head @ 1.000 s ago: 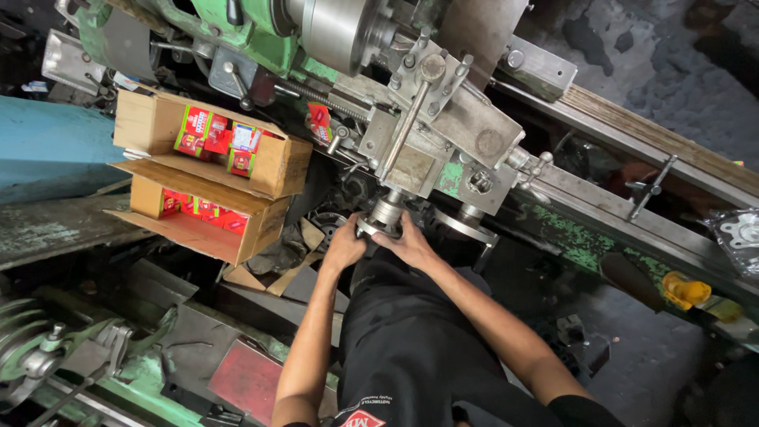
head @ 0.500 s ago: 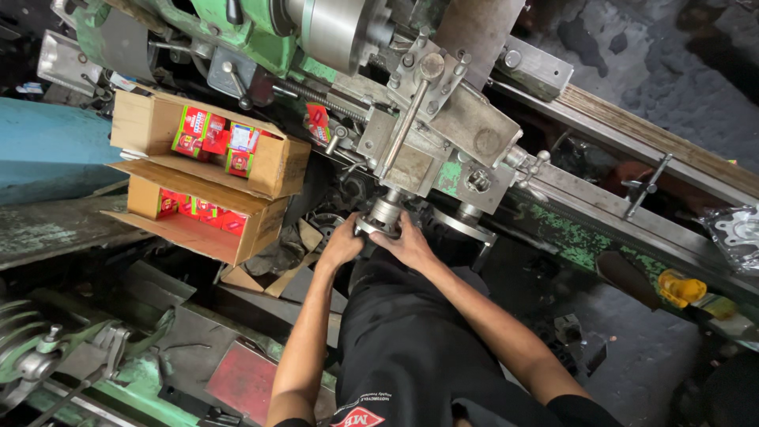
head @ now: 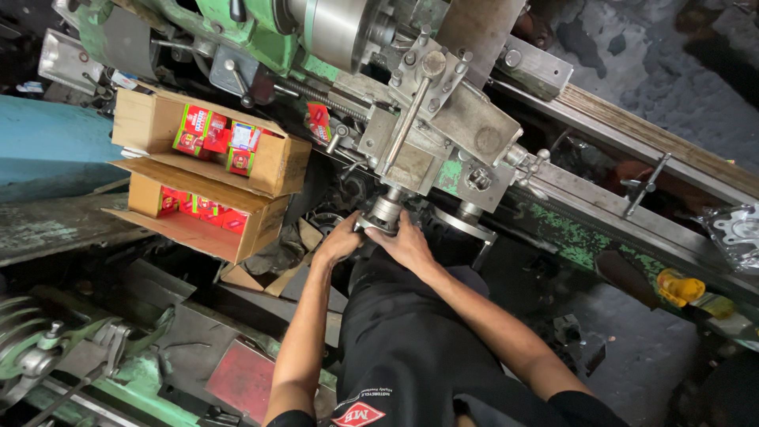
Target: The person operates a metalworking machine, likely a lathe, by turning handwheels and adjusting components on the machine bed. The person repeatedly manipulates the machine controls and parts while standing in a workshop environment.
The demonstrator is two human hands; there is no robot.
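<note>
Landmark: the grey cross-slide block (head: 443, 134) of the green lathe (head: 237, 32).

Step in hand, as judged: both hands work the round metal handwheel (head: 385, 213) hanging just below the block, at the front of the carriage. The left hand (head: 340, 241) cups the wheel's left rim, fingers curled around it. The right hand (head: 409, 243) lies over its right side, fingers wrapped onto the hub. Whether either grip is tight cannot be told. The work reads as turning or seating this wheel; the next move would call for a firm two-handed twist kept square to the shaft, with knuckles clear of the steel edges above.

Surface and room: the lathe bed (head: 632, 205) runs right and downward from the block, paint worn, metal oily. Left of the block, two open cardboard boxes (head: 213, 182) stacked, holding small red packets. Further left, a blue drum (head: 47, 146). Right along the bed, a yellow oil can (head: 680, 286). Floor below is dark and grimy, with scrap card and machine parts.
</note>
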